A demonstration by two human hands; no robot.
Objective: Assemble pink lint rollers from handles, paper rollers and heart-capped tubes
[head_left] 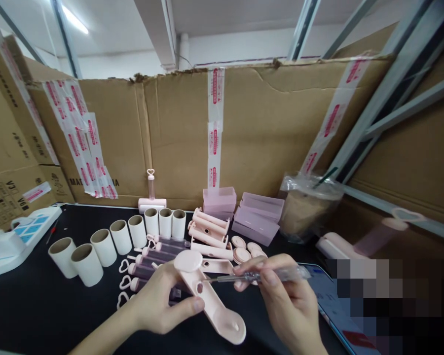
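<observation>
My left hand [163, 301] grips a pale pink plastic lint roller frame [216, 305], a trough with rounded ends and a hole near its middle. A thin screwdriver with a clear handle [288, 273] is pinched in my right hand [286, 301]. Its tip points left, at the frame near the hole; whether it touches cannot be made out. Behind my left hand lie several lint roller handles [159, 253] with heart-shaped loops and dark translucent shafts, partly hidden. More pink frames [211, 249] and round pink caps [241, 254] lie just beyond the hands.
Several white paper rolls [102, 247] stand in a row at left. Lilac translucent covers [257, 217] and an assembled lint roller [152, 203] are at the back, before a cardboard wall [177, 133]. A power strip [33, 236], a bagged drink cup [303, 212] and a phone [325, 296] flank the workspace.
</observation>
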